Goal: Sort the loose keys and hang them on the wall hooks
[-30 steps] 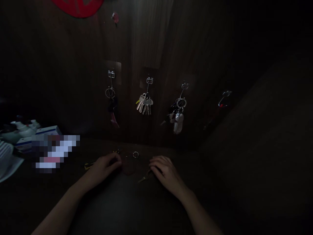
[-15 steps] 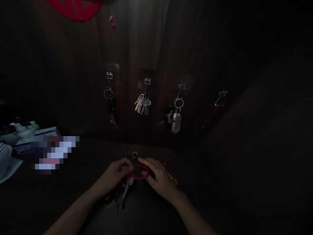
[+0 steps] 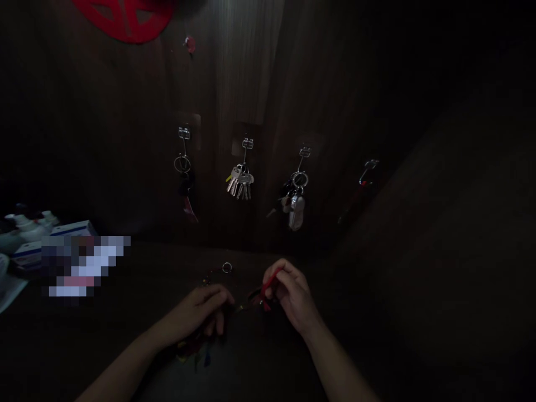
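My right hand (image 3: 293, 293) pinches a red cord (image 3: 271, 281) above the dark surface, with a dark item dangling below it that is too dim to name. To its left, my left hand (image 3: 201, 310) has loosely bent fingers spread apart and nothing visible in them. A small metal ring (image 3: 226, 268) lies on the surface just beyond my hands. Under my left hand, several small coloured pieces (image 3: 195, 354) in yellow and blue are partly hidden by the hand and the dark.
On the dark wall hang several hooks, holding a ring with a dark and pink tag (image 3: 189, 206), a bunch of keys (image 3: 240, 181), keys with a grey fob (image 3: 296, 212) and a red strap (image 3: 359, 192). Boxes (image 3: 73, 229) and white bottles (image 3: 31, 226) stand at the left.
My left hand has let go of the red cord. My right hand has turned and lifted, now pinching the cord farther to the right. The view has shifted slightly.
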`<state>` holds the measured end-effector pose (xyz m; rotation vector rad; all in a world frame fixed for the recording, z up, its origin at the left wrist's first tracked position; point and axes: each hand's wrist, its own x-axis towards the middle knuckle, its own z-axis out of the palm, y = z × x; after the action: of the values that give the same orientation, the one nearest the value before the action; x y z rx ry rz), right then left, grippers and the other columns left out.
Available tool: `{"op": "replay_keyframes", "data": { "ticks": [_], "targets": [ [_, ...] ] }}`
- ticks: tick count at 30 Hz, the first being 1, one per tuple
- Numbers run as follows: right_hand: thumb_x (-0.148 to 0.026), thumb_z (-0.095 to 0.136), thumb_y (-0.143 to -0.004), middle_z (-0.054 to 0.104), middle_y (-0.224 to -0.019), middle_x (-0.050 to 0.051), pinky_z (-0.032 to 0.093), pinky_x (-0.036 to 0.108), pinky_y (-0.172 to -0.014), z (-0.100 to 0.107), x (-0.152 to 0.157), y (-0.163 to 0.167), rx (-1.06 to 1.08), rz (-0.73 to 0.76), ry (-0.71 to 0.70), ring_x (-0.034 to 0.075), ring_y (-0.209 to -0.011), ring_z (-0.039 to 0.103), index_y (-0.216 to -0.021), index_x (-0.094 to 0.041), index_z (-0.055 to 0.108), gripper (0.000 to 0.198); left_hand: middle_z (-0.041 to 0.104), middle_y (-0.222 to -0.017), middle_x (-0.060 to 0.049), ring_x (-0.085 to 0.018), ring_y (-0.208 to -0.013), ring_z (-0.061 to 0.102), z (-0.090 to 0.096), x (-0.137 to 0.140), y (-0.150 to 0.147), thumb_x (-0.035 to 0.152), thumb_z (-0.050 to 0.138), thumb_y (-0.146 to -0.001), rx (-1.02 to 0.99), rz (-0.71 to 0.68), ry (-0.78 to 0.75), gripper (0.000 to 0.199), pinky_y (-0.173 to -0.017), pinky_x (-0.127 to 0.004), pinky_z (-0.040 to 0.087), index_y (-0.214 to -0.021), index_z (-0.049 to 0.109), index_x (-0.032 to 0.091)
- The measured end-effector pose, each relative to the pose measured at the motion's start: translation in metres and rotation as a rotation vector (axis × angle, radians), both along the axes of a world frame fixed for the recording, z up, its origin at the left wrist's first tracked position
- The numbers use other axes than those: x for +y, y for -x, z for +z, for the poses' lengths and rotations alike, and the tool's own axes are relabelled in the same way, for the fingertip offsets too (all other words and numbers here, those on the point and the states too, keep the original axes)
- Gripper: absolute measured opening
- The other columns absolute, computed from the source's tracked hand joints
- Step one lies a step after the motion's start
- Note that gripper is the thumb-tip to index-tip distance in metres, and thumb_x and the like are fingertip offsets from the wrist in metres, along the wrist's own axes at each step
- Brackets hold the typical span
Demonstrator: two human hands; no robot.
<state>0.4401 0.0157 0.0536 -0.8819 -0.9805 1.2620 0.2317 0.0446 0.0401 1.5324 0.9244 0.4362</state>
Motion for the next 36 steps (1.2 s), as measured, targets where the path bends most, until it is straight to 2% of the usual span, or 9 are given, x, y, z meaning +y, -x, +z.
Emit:
{"op": "replay_keyframes", "data": {
  "ticks": [3,7,15,19,24,28,33,36],
  "targets": [
    [-0.029,0.058,-0.076,0.056,-0.065,-0.002,0.040,0.019,-0.043,0.001,0.001,-0.010,-0.049,-0.098,-0.014,0.009,-0.049,0.050,-0.066,-0.019,0.053,0.015,0.060,-0.060,0.004,-0.010,-0.049,0.050,0.001,-0.001,-0.001,0.045,0.042,-0.085,0.052,0.032,-0.118,0.031,-0.048,-0.019,0.036,-0.085,0.058,0.018],
    [-0.028,0.059,-0.075,0.052,-0.063,-0.003,0.040,0.019,-0.049,0.005,0.002,-0.026,-0.092,-0.246,-0.075,0.008,-0.054,0.046,-0.065,-0.018,0.055,0.015,0.061,-0.064,0.003,-0.012,-0.058,0.054,-0.004,0.002,0.000,0.044,0.041,-0.086,0.143,0.006,-0.290,0.031,-0.056,-0.021,0.040,-0.081,0.060,0.020],
    [-0.028,0.061,-0.072,0.047,-0.057,-0.004,0.035,0.019,-0.045,0.028,-0.001,-0.051,-0.075,-0.402,-0.060,0.009,-0.051,0.042,-0.064,-0.019,0.053,0.015,0.061,-0.065,0.004,-0.014,-0.061,0.057,-0.011,0.006,0.001,0.049,0.038,-0.086,0.230,-0.015,-0.339,0.034,-0.060,-0.021,0.043,-0.080,0.059,0.023],
    [-0.031,0.063,-0.072,0.049,-0.057,-0.005,0.035,0.018,-0.045,0.049,0.001,-0.071,-0.125,-0.508,-0.110,0.007,-0.049,0.042,-0.065,-0.019,0.053,0.017,0.062,-0.067,0.003,-0.016,-0.066,0.059,-0.012,0.005,-0.001,0.050,0.036,-0.086,0.253,-0.032,-0.371,0.036,-0.062,-0.021,0.044,-0.079,0.059,0.023],
    [-0.038,0.064,-0.072,0.052,-0.055,-0.006,0.035,0.017,-0.043,0.081,0.013,-0.111,-0.435,-0.638,-0.201,0.006,-0.047,0.045,-0.073,-0.019,0.057,0.020,0.064,-0.068,0.003,-0.017,-0.069,0.061,-0.011,0.003,-0.003,0.052,0.036,-0.084,0.270,-0.015,-0.395,0.038,-0.063,-0.021,0.044,-0.074,0.060,0.025],
    [-0.041,0.062,-0.072,0.053,-0.054,-0.007,0.035,0.016,-0.041,0.111,0.026,-0.134,-0.568,-0.698,-0.259,0.006,-0.043,0.045,-0.074,-0.020,0.057,0.022,0.067,-0.069,0.003,-0.018,-0.069,0.061,-0.010,0.001,-0.004,0.055,0.038,-0.081,0.277,0.018,-0.393,0.039,-0.063,-0.022,0.046,-0.073,0.063,0.027],
    [-0.040,0.064,-0.070,0.054,-0.052,-0.006,0.033,0.016,-0.038,0.147,0.037,-0.142,-0.601,-0.743,-0.335,0.005,-0.040,0.044,-0.071,-0.019,0.057,0.021,0.068,-0.070,0.003,-0.019,-0.070,0.063,-0.007,-0.001,-0.004,0.052,0.037,-0.082,0.281,0.027,-0.382,0.038,-0.064,-0.022,0.046,-0.074,0.064,0.027],
    [-0.037,0.064,-0.070,0.054,-0.052,-0.007,0.032,0.016,-0.037,0.161,0.044,-0.145,-0.554,-0.773,-0.333,0.004,-0.039,0.043,-0.070,-0.019,0.057,0.019,0.068,-0.071,0.002,-0.019,-0.071,0.063,-0.006,-0.001,-0.004,0.049,0.036,-0.083,0.291,0.018,-0.382,0.037,-0.064,-0.022,0.045,-0.075,0.063,0.026]
  ]
}}
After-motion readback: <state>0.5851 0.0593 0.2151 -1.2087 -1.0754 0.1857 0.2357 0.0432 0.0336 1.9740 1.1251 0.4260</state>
